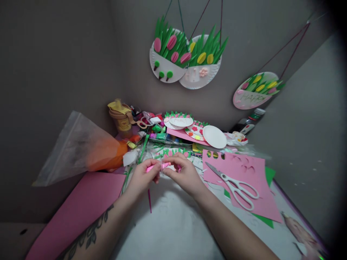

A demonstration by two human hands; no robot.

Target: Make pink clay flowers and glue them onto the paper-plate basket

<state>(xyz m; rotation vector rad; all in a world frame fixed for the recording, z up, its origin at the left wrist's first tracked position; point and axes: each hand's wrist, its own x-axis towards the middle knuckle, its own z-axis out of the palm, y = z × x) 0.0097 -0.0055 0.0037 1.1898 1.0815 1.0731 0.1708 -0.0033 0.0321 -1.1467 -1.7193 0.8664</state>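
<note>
Both hands meet over the middle of the table, fingers pinched round bright pink modelling clay [164, 165], which seems to be partly in clear wrapping. My left hand [146, 171] grips its left end, where a pink bit shows above the thumb. From the other side, my right hand [185, 172] holds the clay between thumb and fingers; its exact shape is hidden by them. A thin dark pink stick [149, 201] lies on the white table covering [162, 231] just below my left hand. Behind my fingers is a paper plate decorated with pink tulips and green leaves [177, 151].
White-handled scissors [238, 186] lie on cut pink paper [260, 173] at right. A plastic bag with orange contents [105, 155] and a pink sheet [89, 195] are left. Behind stand a cup [121, 121], paper plates [214, 136] and a bottle [249, 121]. Decorated plates [168, 68] hang above.
</note>
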